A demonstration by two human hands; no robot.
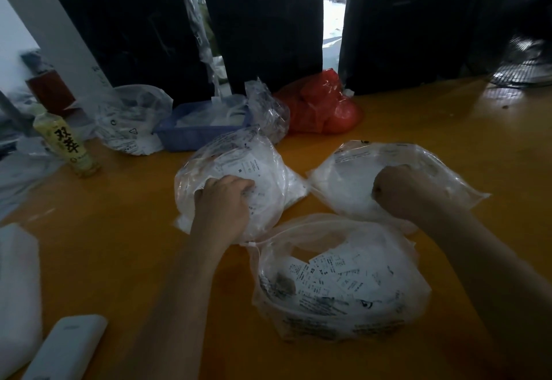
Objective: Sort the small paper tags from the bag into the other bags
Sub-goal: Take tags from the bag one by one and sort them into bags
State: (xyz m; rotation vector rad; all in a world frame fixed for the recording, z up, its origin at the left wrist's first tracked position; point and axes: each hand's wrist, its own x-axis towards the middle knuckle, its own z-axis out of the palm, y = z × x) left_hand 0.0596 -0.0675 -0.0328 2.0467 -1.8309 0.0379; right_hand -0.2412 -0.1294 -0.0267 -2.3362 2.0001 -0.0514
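Note:
Three clear plastic bags lie on the orange table (pixel 119 230). The near bag (pixel 337 284) is open and holds several small white paper tags (pixel 325 275) printed with sizes. My left hand (pixel 222 200) reaches into the left bag (pixel 239 167), fingers curled down among the tags inside. My right hand (pixel 400 188) is inside the mouth of the right bag (pixel 352 176), fingers curled; whether they hold a tag is hidden.
A blue tray (pixel 191 134) with white items, more clear bags (pixel 131 119) and a red bag (pixel 322 108) sit behind. A drink bottle (pixel 67 146) stands at left. Black wrapped bundles (pixel 268 21) line the back edge. A white device (pixel 65 346) lies near left.

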